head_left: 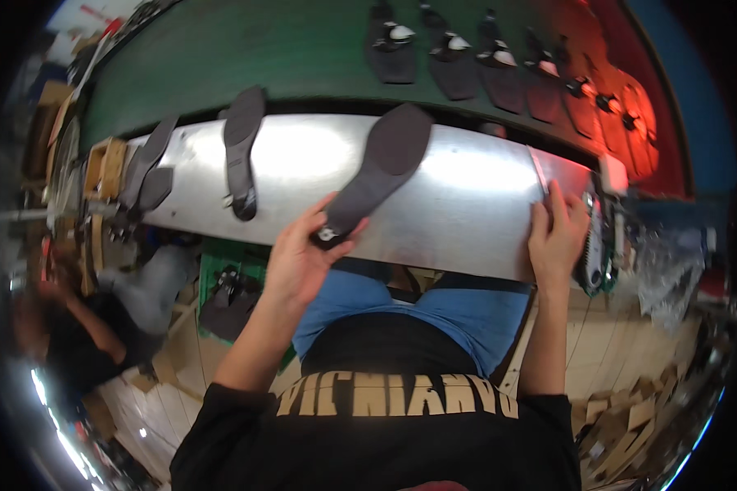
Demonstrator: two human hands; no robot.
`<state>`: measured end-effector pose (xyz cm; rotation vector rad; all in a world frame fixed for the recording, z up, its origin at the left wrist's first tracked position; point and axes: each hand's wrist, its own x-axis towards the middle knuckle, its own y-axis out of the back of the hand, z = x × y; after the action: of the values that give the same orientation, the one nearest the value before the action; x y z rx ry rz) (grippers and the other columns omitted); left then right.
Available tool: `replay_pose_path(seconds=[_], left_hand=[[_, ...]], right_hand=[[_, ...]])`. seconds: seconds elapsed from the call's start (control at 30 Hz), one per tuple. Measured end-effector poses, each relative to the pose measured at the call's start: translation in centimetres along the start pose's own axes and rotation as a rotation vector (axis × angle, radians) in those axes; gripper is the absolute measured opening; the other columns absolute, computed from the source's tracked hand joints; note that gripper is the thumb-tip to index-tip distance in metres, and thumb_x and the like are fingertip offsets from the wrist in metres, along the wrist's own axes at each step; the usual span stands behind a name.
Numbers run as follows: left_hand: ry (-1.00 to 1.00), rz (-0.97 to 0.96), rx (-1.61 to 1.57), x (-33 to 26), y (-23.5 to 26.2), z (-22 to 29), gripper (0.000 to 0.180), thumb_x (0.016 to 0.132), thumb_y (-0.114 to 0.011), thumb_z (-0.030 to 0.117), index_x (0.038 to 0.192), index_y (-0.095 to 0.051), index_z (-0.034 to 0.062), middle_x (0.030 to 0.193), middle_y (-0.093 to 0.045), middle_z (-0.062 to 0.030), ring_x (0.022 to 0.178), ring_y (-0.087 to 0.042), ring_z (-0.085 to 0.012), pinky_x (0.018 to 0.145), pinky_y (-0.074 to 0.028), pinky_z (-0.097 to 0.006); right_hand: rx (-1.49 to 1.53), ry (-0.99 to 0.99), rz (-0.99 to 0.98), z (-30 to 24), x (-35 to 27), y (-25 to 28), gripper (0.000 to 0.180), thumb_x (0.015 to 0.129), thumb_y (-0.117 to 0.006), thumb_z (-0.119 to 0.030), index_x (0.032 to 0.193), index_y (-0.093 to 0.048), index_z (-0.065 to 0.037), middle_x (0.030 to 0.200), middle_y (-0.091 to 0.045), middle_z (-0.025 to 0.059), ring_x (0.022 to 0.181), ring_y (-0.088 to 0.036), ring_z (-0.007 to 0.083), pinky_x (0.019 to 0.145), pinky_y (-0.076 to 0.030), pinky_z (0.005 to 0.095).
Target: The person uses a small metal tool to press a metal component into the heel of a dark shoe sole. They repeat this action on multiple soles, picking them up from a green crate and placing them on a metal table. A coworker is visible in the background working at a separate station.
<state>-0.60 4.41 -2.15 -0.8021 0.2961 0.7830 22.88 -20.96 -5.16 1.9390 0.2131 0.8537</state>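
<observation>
My left hand (pixel 299 260) grips the heel end of a dark grey shoe sole (pixel 382 168), which lies sole-up on the shiny metal table (pixel 467 204) and points away to the upper right. My right hand (pixel 555 237) rests flat on the table's right near corner, fingers spread, holding nothing. A thin metal strip (pixel 539 173) lies just above its fingertips.
Three more dark soles (pixel 240 147) lie on the table's left part. Behind it a green conveyor belt (pixel 287 49) carries several black soles (pixel 450 57) toward a red-lit end. Another person (pixel 82 327) crouches at lower left. Cardboard scraps (pixel 630 409) litter the floor.
</observation>
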Motion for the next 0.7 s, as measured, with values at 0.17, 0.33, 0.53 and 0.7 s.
replay_pose_path(seconds=[0.17, 0.33, 0.53, 0.7], left_hand=[[0.233, 0.039, -0.309, 0.5, 0.4, -1.1, 0.041, 0.093, -0.054, 0.020, 0.127, -0.048, -0.0018, 0.120, -0.058, -0.0211, 0.106, -0.063, -0.0309, 0.067, -0.057, -0.025], [0.379, 0.069, -0.383, 0.3, -1.1, -2.0, 0.029, 0.090, -0.062, 0.027, 0.107, -0.061, 0.0040, 0.098, -0.066, -0.0121, 0.090, -0.066, -0.0217, 0.057, -0.052, -0.021], [0.399, 0.032, -0.422, 0.0, -1.8, -3.4, 0.023, 0.084, -0.069, 0.028, 0.095, -0.063, 0.0084, 0.086, -0.065, -0.0050, 0.075, -0.062, -0.0171, 0.047, -0.039, -0.024], [0.366, 0.065, -0.390, -0.4, -2.4, -3.8, 0.021, 0.081, -0.072, 0.028, 0.088, -0.061, 0.0117, 0.083, -0.064, -0.0030, 0.073, -0.061, -0.0146, 0.046, -0.034, -0.024]], right_hand=[[0.458, -0.071, -0.186, -3.6, -0.8, 1.2, 0.026, 0.090, -0.056, -0.002, 0.114, -0.065, -0.004, 0.088, -0.057, 0.0105, 0.079, -0.056, 0.0214, 0.070, -0.045, 0.0315], [1.191, -0.249, -0.831, -12.4, -4.1, 2.1, 0.045, 0.089, -0.051, 0.001, 0.134, -0.049, -0.002, 0.070, -0.060, 0.0026, 0.065, -0.056, 0.0069, 0.061, -0.043, 0.0212], [1.292, -0.347, -0.780, -14.5, -6.0, 0.4, 0.049, 0.089, -0.054, 0.002, 0.137, -0.046, -0.001, 0.067, -0.059, 0.0045, 0.063, -0.056, 0.0087, 0.061, -0.044, 0.0235], [1.169, -0.095, -0.523, -14.0, -6.7, -0.6, 0.037, 0.091, -0.052, 0.002, 0.127, -0.056, 0.001, 0.068, -0.056, 0.0043, 0.060, -0.051, 0.0085, 0.055, -0.041, 0.0214]])
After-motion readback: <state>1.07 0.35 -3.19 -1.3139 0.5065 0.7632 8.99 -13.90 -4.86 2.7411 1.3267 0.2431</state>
